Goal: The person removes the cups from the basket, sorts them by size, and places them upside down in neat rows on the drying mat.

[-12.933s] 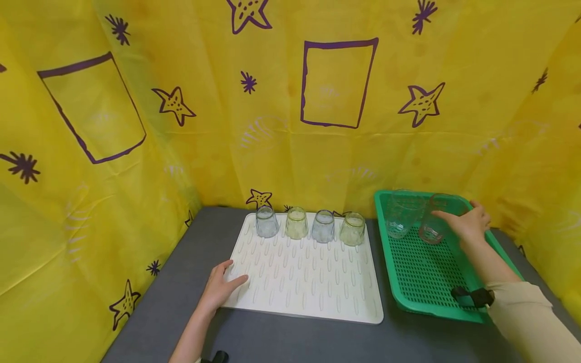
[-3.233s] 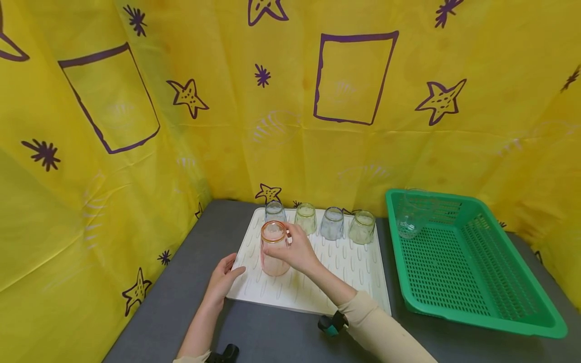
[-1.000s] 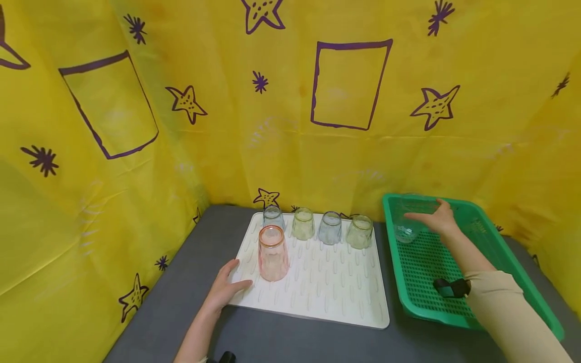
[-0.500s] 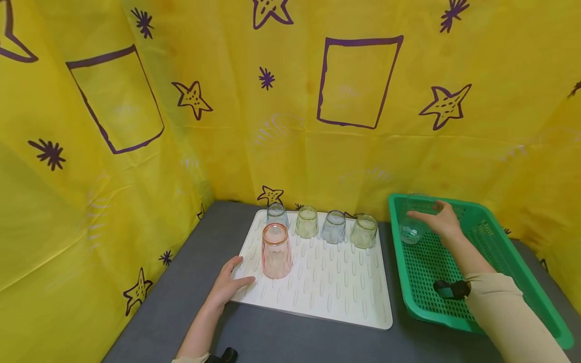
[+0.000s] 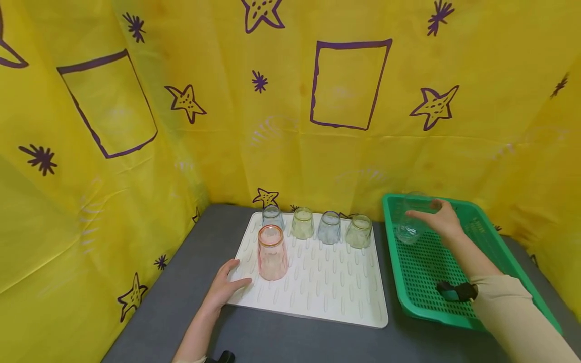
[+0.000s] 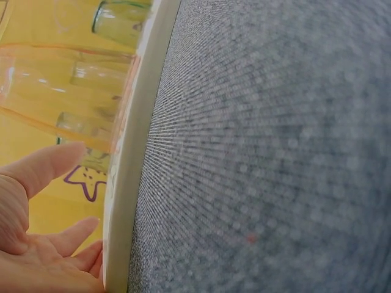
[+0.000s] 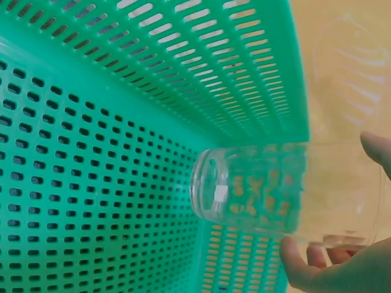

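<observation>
My right hand [image 5: 439, 220] holds a tall clear glass [image 5: 408, 233] at the far left corner of the green basket [image 5: 454, 318]. In the right wrist view its thumb and fingers sit on opposite sides of the glass [image 7: 256, 189], near the far end from the thick base. My left hand [image 5: 222, 286] lies at the left edge of the white ridged drying mat [image 5: 327, 302], thumb over the surface, fingers loosely spread at the side. Near that hand a tall pink glass [image 5: 273, 259] stands on the mat, narrow end up.
Along the mat's back edge stand several short tumblers, among them a blue one [image 5: 329, 229] and a green one [image 5: 359, 233]. The basket has raised slotted walls. A yellow patterned curtain [image 5: 254, 151] hangs behind and beside the dark grey table [image 5: 172, 302].
The pink glass has gone from the basket to the left of the mat, carried by my right hand. That hand has returned to the basket and gripped the clear glass. My left hand stays at the mat.
</observation>
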The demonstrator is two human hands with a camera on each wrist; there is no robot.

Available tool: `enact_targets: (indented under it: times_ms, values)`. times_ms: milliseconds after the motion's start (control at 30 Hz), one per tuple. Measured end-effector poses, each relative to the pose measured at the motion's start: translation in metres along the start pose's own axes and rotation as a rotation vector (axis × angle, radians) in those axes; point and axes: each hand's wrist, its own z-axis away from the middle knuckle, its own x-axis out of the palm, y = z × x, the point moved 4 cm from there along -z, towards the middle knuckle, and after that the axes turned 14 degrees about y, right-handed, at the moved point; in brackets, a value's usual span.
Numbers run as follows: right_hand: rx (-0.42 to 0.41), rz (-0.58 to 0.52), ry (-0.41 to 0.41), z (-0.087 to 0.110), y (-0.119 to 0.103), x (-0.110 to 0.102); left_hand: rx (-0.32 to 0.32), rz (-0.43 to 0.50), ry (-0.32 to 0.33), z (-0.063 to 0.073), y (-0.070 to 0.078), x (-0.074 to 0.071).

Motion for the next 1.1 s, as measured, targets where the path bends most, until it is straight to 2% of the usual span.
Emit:
enact_targets:
  times_ms: [200,433,600,733,867,967,1100]
  values:
    - [0.002,-0.034,0.030,0.010,-0.011,-0.010,-0.001,-0.005,-0.005,0.000,-0.001,0.000]
    - [0.004,-0.109,0.120,0.031,-0.026,-0.021,-0.003,0.023,-0.022,0.001,0.000,0.000]
    - [-0.023,-0.131,0.181,0.048,-0.037,-0.027,-0.036,0.071,-0.032,0.000,-0.001,-0.003]
    - [-0.066,-0.157,0.206,0.062,-0.045,-0.030,-0.043,0.108,-0.010,0.001,0.002,-0.005]
    - [-0.109,-0.184,0.206,0.076,-0.051,-0.031,-0.019,0.177,0.066,0.003,0.008,-0.008]
    - [-0.139,-0.203,0.184,0.086,-0.056,-0.029,-0.003,0.241,0.166,0.007,0.016,-0.012]
    - [-0.177,-0.240,0.139,0.100,-0.063,-0.023,0.033,0.379,0.287,0.016,0.033,-0.015]
